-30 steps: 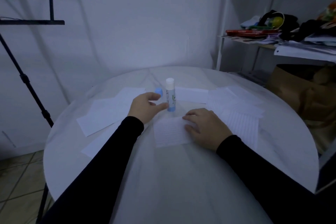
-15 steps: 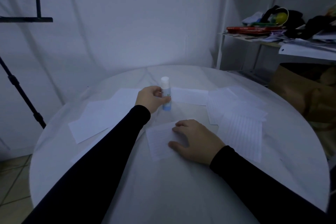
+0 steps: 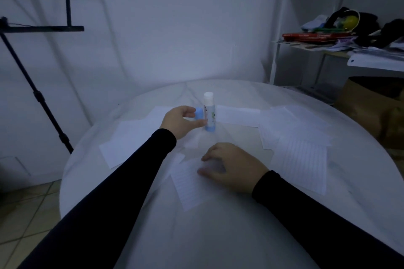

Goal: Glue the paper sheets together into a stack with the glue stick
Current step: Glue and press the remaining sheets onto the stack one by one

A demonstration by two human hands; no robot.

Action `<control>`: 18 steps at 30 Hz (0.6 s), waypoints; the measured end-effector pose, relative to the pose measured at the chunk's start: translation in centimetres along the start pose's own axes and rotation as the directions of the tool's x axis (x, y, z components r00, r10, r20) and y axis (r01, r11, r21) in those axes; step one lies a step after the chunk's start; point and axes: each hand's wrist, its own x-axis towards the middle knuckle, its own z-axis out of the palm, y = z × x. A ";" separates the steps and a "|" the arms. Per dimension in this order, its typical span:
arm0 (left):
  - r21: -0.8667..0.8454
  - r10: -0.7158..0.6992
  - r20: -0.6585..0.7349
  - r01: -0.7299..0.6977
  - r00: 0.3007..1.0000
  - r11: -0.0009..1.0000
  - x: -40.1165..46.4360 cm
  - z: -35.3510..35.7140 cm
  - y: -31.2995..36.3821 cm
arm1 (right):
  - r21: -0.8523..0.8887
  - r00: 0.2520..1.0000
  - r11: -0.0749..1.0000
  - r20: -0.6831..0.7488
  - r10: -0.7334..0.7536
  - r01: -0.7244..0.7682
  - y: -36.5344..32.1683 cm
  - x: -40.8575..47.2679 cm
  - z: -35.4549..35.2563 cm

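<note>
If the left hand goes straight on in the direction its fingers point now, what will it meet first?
Most likely the glue stick, which stands upright on the table. The left hand points right at it, thumb tip near its lower part. The blue cap stands by the upper fingers; whether they touch it is unclear.

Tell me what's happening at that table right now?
A person is gluing paper sheets at a round white table. The left hand is by the upright, uncapped glue stick, with its blue cap at the fingertips; whether it touches the stick is unclear. The right hand presses flat on a lined sheet. More sheets lie on both sides.
</note>
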 end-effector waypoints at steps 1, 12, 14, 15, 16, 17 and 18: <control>-0.019 -0.002 0.007 0.002 1.000 1.000 0.0 0.0 0.1 | 0.016 0.999 0.999 -0.035 0.029 -0.028 0.1 0.8 -0.3; -0.135 0.011 0.046 -0.005 0.999 0.991 2.5 1.9 1.1 | -0.175 0.997 0.984 0.068 0.027 -0.015 1.8 5.6 0.9; -0.156 0.010 0.010 -0.009 1.000 0.988 2.4 1.4 0.9 | -0.219 0.997 0.975 0.053 0.048 -0.035 2.4 5.4 0.6; -0.186 0.013 -0.019 -0.016 1.000 0.982 2.3 1.1 0.8 | -0.226 0.997 0.972 0.039 0.070 -0.059 2.8 5.3 0.5; -0.223 0.016 -0.052 -0.028 0.999 0.974 2.1 0.7 0.7 | -0.214 0.995 0.972 0.018 0.099 -0.093 3.1 5.2 0.3; -0.266 0.012 -0.085 -0.034 0.996 0.963 1.9 0.3 0.7 | -0.189 0.991 0.973 -0.010 0.131 -0.130 3.4 5.1 0.1; -0.317 0.001 -0.111 -0.036 0.994 0.948 1.7 0.0 0.7 | -0.169 0.986 0.972 -0.041 0.159 -0.163 3.6 4.9 -0.1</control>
